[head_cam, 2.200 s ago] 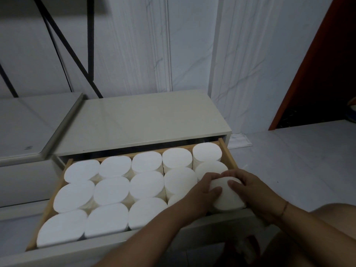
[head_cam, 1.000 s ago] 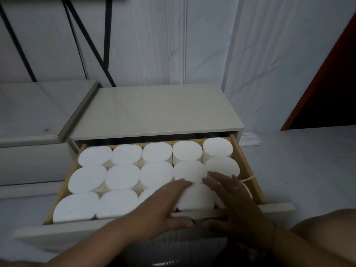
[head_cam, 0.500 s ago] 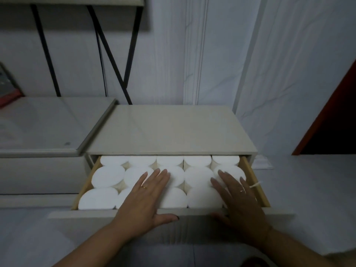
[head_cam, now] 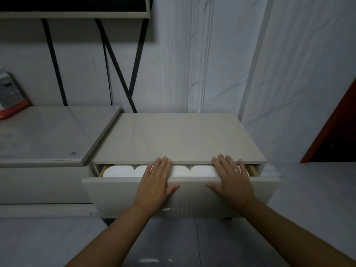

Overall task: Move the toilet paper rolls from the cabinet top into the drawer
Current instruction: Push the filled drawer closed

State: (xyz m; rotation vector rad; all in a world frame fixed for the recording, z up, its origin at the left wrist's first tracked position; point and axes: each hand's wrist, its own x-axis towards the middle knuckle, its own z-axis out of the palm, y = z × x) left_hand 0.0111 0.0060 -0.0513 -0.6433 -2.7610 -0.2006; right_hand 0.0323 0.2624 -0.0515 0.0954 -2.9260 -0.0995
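Observation:
The beige drawer (head_cam: 115,191) stands out only a narrow gap from the cabinet. White toilet paper rolls (head_cam: 118,171) show in one row through that gap; the other rolls are hidden under the cabinet top (head_cam: 179,137), which carries nothing. My left hand (head_cam: 156,183) lies flat over the drawer's front edge with straight fingers reaching across the rolls. My right hand (head_cam: 232,181) lies flat the same way further right, thumb on the drawer front.
A lower, wider unit (head_cam: 44,133) adjoins the cabinet on the left, with a red-and-grey object (head_cam: 9,97) at its far left. Black metal legs (head_cam: 119,74) stand against the wall behind. A dark doorway with a red frame (head_cam: 335,128) is on the right.
Both hands have pushed the drawer inward, from wide out with several rows of rolls showing to nearly closed. Earlier they were pressing the last roll into the front right corner.

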